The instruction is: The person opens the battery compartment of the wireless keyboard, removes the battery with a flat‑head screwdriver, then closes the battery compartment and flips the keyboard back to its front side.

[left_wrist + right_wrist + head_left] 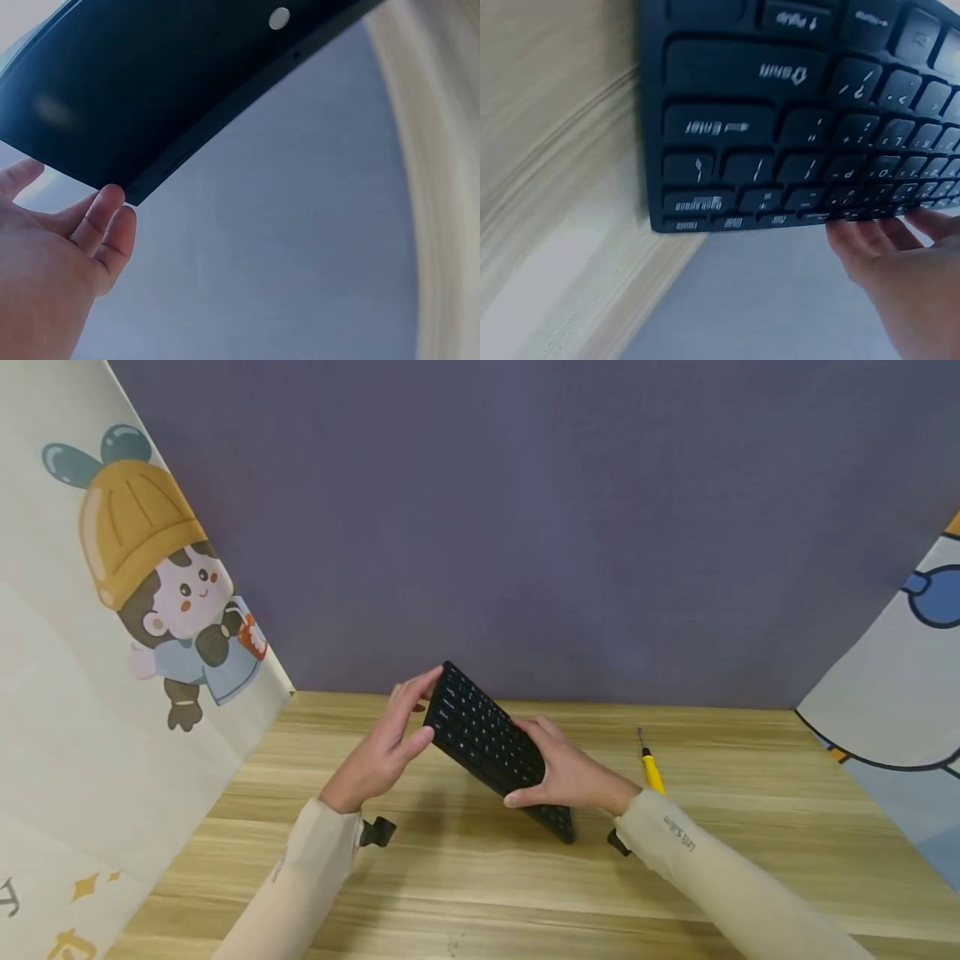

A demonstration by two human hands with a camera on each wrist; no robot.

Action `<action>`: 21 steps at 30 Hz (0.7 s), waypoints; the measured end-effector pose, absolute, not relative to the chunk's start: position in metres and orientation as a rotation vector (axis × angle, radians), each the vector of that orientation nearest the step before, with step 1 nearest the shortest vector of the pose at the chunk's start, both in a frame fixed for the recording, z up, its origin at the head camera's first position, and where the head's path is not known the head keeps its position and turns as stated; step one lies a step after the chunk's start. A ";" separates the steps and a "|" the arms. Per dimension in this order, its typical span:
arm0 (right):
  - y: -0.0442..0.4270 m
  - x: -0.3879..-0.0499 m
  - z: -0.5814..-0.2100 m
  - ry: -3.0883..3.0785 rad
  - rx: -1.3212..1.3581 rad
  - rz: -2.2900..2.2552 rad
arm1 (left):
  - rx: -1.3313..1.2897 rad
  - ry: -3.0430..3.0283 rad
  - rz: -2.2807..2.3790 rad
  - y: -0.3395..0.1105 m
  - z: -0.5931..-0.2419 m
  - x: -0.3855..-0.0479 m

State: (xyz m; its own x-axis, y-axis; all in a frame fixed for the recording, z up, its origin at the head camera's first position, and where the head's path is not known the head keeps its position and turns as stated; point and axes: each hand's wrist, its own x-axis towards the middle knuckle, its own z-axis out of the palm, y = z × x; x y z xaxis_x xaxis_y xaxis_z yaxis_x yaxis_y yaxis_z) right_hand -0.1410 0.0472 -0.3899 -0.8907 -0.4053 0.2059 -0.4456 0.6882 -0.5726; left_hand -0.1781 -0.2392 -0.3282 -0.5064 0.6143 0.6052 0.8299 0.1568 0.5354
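Keyboard (480,727) tilted, right grip (573,770) spanning its width.

Grey-purple back wall (525,527), plain, spans 12 o'clock. Pale wooden table (750,777) fills 6 o'clock, grain running side to side, far edge against that wall. White wall (45,760) at 9; on it, toward 10, a printed cartoon child (183,593) in a yellow hat (146,522). Whitish wall (885,685) at 3, black-outlined blue shape (941,597) printed there. Light soft; shadows faint.
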 end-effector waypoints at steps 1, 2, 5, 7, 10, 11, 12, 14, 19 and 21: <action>0.046 -0.140 -0.389 -2.816 0.720 1.002 | -1.410 -2.171 -1.285 -0.238 -0.325 -0.178; 0.044 -0.140 -0.388 -2.805 0.728 1.014 | -1.414 -2.160 -1.294 -0.237 -0.323 -0.177; 0.040 -0.139 -0.385 -2.787 0.748 1.051 | -1.423 -2.140 -1.295 -0.233 -0.314 -0.175; 0.038 -0.138 -0.383 -2.776 0.764 1.080 | -1.432 -2.120 -1.282 -0.230 -0.309 -0.175; 0.037 -0.137 -0.384 -2.755 0.785 1.133 | -1.444 -2.091 -1.259 -0.224 -0.303 -0.176; 0.036 -0.138 -0.384 -2.744 0.790 1.153 | -1.448 -2.081 -1.253 -0.223 -0.302 -0.177; 0.036 -0.138 -0.385 -2.731 0.796 1.167 | -1.455 -2.070 -1.245 -0.221 -0.301 -0.178; 0.035 -0.138 -0.387 -2.705 0.804 1.190 | -1.463 -2.061 -1.233 -0.219 -0.299 -0.178; 0.032 -0.138 -0.391 -2.632 0.830 1.247 | -1.477 -2.070 -1.212 -0.214 -0.294 -0.177; 0.031 -0.138 -0.393 -2.602 0.845 1.262 | -1.476 -2.076 -1.203 -0.212 -0.292 -0.177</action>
